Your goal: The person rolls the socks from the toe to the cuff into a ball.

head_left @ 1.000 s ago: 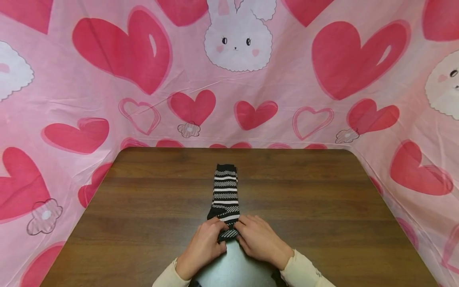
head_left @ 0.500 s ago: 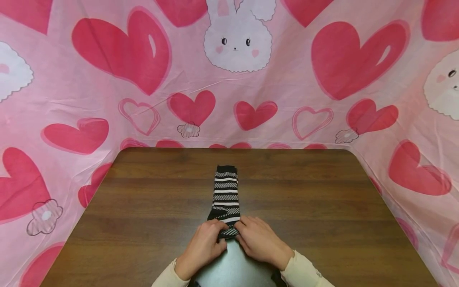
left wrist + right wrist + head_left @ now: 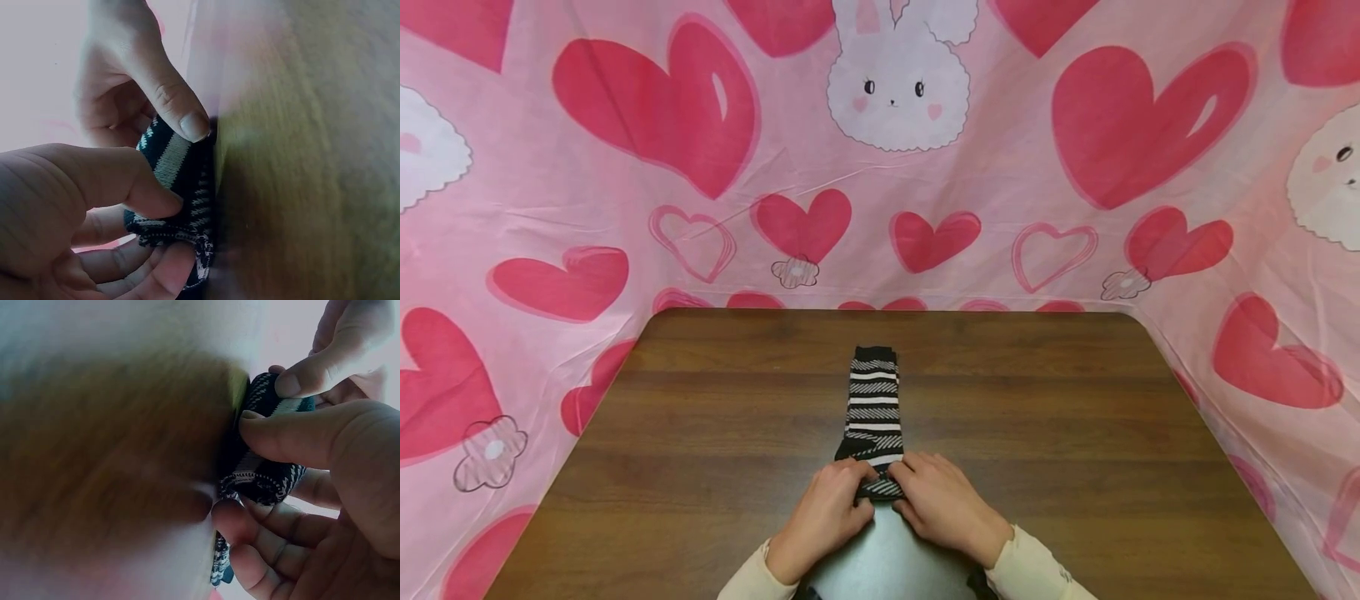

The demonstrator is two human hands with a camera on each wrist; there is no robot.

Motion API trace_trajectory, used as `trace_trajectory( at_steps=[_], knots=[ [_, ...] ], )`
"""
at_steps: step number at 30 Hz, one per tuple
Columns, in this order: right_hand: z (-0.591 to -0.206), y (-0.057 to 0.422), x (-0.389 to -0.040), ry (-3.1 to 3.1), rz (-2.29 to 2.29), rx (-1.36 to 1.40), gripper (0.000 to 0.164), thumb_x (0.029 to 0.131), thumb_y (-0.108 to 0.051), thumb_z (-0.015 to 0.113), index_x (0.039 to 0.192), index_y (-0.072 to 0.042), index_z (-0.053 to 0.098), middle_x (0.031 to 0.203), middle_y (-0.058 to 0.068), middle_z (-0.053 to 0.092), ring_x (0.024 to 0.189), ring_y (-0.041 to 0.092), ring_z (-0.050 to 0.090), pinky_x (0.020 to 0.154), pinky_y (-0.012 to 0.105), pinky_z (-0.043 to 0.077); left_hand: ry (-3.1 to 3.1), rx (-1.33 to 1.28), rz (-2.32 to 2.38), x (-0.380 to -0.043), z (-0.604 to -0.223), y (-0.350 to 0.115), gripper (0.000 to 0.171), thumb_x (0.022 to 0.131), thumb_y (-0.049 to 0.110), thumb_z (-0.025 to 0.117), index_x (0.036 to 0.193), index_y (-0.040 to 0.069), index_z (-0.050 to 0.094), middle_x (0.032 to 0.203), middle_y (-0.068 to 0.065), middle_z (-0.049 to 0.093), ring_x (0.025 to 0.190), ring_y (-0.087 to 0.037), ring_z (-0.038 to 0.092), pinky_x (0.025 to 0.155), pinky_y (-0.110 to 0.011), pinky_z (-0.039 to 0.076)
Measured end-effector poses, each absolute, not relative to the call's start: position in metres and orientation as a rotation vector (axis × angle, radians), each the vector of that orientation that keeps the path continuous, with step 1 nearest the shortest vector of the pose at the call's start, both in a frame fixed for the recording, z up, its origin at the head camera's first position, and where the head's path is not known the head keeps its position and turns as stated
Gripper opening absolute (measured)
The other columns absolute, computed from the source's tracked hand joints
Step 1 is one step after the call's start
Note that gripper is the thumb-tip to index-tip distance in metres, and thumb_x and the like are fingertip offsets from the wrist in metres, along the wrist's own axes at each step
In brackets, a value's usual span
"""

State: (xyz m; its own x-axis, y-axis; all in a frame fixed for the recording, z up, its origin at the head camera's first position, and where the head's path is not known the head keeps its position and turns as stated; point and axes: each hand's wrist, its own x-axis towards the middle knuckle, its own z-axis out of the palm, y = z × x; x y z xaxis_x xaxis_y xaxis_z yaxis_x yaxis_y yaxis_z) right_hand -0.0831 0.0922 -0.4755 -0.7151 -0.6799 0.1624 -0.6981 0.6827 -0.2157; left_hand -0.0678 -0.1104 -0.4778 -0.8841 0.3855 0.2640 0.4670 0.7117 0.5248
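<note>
A pair of black and white striped socks [image 3: 874, 408] lies flat, one over the other, in the middle of the table. Their cuffs point away from the person and the toe end is nearest. At the toe end, the left hand [image 3: 829, 508] pinches the left side, thumb on top and fingers beneath. Opposite it, the right hand [image 3: 947, 504] pinches the right side. In the left wrist view the sock toe [image 3: 172, 162] looks folded over into a thick edge between both thumbs. The same thick fold of sock fabric [image 3: 262, 394] shows in the right wrist view. Fingers partly hide it.
The brown wooden table [image 3: 1037, 400] has rounded far corners. A pink cloth [image 3: 865, 175] with hearts and rabbits hangs behind it and along both sides. A pale glare patch [image 3: 887, 558] shows on the table's near part, between the forearms.
The cuffs have slid slightly nearer the person, while the toe edge has moved slightly away. The right thumb has shifted a little at the toe. Both hands keep nearly the same place.
</note>
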Motion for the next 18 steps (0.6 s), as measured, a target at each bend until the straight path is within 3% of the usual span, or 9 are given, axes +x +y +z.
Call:
trace_trajectory(
  at_steps=[9, 18],
  knots=[
    [-0.4767, 0.0915, -0.0822, -2.797, 0.399, 1.152, 0.032, 0.083, -0.023, 0.080, 0.111, -0.015, 0.064, 0.096, -0.001, 0.062, 0.086, 0.020, 0.062, 0.081, 0.041, 0.050, -2.803, -0.773, -0.865, -0.0679, -0.4761, -0.1116, 0.035, 0.062, 0.001, 0.071, 0.096, 0.007, 0.074, 0.089, 0.001, 0.065, 0.078, -0.014, 0.062, 0.066, -0.034, 0.052],
    [-0.4753, 0.0897, -0.0806, -2.809, 0.386, 1.153, 0.025, 0.086, -0.019, 0.076, 0.109, -0.016, 0.068, 0.097, -0.001, 0.063, 0.085, 0.020, 0.062, 0.077, 0.041, 0.051, -2.828, -0.818, -0.813, -0.0662, -0.4775, -0.1112, 0.036, 0.062, 0.002, 0.078, 0.097, 0.007, 0.073, 0.087, 0.003, 0.058, 0.073, -0.012, 0.058, 0.063, -0.033, 0.051]
  ],
)
